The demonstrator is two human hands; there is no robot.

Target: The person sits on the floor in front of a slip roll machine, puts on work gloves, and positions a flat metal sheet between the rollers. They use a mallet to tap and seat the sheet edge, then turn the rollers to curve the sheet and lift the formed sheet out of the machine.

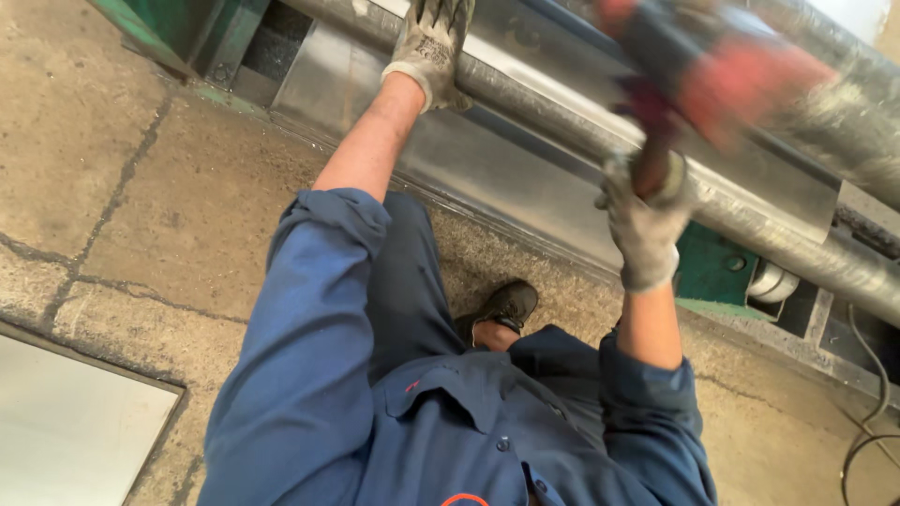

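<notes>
My left hand (430, 47), in a grey work glove, rests flat on a long steel roller (553, 117) of a green-framed machine at the top of the view. My right hand (643, 225), also gloved, grips the handle of a red and black power tool (712, 66), which is blurred and held above the roller. A curved sheet of bright metal (487, 169) lies under and beside the roller. Both forearms are bare below rolled blue sleeves.
A cracked concrete floor (112, 187) spreads to the left. A flat metal plate (66, 431) lies at the lower left. My black shoe (506, 305) stands near the machine's base. Black cables (867, 422) trail at the lower right beside a green machine block (717, 267).
</notes>
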